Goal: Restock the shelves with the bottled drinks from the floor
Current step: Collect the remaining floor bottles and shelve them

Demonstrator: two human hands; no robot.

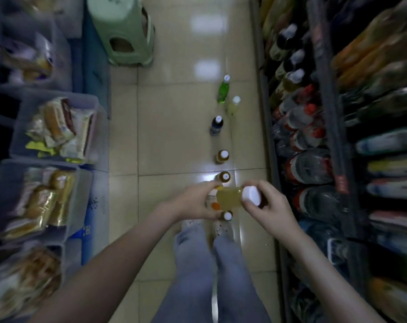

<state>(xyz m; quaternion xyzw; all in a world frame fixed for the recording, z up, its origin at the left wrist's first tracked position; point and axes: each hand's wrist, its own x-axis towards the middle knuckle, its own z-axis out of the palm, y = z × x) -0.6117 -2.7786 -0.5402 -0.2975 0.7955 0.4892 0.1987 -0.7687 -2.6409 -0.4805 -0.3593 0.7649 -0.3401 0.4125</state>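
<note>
A yellow drink bottle (229,198) with a white cap lies sideways between my hands above the floor. My left hand (195,201) grips its labelled base. My right hand (266,203) holds the cap end. Several bottles stand in a line on the tiled floor: a green one (223,89), a pale yellow one (234,105), a dark blue one (217,125), two amber ones (222,156) (224,177), and another (227,216) just below my hands. The drink shelves (314,136) run along the right.
A green plastic stool (125,31) stands at the aisle's far end. Grey bins of packaged bread (55,129) line the left side. My legs and shoes (211,264) are below my hands.
</note>
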